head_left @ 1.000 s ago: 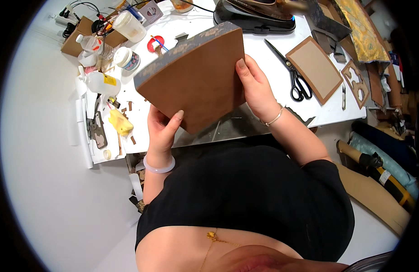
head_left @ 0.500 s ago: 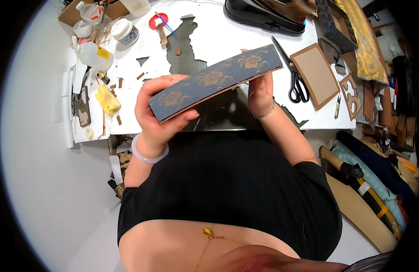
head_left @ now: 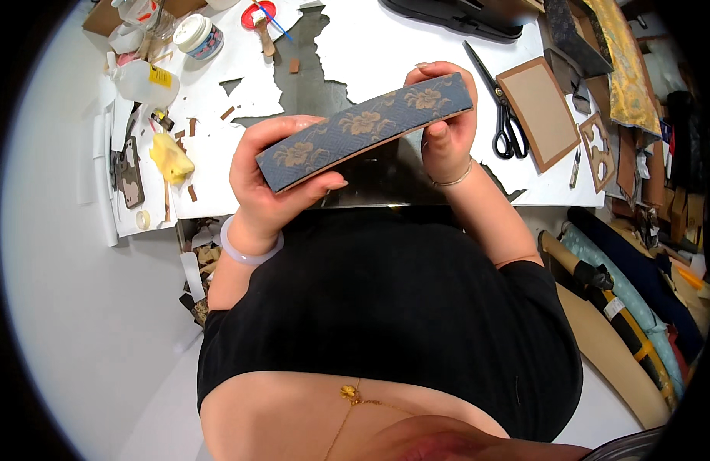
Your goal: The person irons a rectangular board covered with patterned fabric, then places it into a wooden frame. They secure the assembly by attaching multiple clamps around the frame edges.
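Gripping the panel (head_left: 366,131) edge-up, left hand (head_left: 274,180) and right hand (head_left: 445,131) close fingers on opposite ends, long axis spanning between them.

Head camera looks steeply down (fisheye, close) over the worktable (head_left: 385,54).

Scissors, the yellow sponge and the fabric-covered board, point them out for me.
scissors (head_left: 502,123), head view, on the black handles.
yellow sponge (head_left: 171,158), head view, on its middle.
fabric-covered board (head_left: 366,127), head view, on the blue floral face.
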Demonstrator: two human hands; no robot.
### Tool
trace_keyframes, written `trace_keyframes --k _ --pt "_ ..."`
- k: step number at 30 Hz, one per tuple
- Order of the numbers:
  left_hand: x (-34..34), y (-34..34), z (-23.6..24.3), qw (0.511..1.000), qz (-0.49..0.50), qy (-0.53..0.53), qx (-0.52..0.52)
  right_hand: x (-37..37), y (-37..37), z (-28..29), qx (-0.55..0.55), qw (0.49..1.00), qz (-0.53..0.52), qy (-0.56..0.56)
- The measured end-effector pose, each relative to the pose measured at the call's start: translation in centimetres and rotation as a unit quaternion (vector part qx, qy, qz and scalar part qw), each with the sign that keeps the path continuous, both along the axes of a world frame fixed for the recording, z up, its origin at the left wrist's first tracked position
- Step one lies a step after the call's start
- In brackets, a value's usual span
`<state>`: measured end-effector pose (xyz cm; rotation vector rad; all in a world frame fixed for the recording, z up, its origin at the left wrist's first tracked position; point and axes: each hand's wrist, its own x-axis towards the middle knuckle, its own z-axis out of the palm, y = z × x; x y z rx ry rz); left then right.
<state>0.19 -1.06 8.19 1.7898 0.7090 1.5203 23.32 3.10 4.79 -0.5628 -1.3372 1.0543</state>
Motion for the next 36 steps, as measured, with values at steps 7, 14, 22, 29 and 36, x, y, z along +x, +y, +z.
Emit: trace_keyframes --k 7,14,22,29,36 --pt "-0.1 0.1 -0.1 1.0 -0.006 -0.002 0.029 -0.3 0.3 -0.6 0.042 0.999 0.004 0.004" --pt "-0.7 0.2 -0.2 0.999 0.016 0.03 0.032 -0.2 1.0 -0.7 0.078 0.997 -0.004 -0.025" --pt "0.0 2.2 -0.1 0.992 0.048 -0.019 0.114 -0.3 0.5 4.7 0.374 0.824 -0.234 -0.356" --pt "-1.1 2.0 1.1 0.981 0.087 0.098 0.145 -0.8 -0.3 5.7 0.399 0.763 -0.273 -0.429" --pt "-1.7 2.0 1.1 0.981 0.052 0.133 0.131 -0.6 -0.2 5.2 0.401 0.775 -0.264 -0.411"
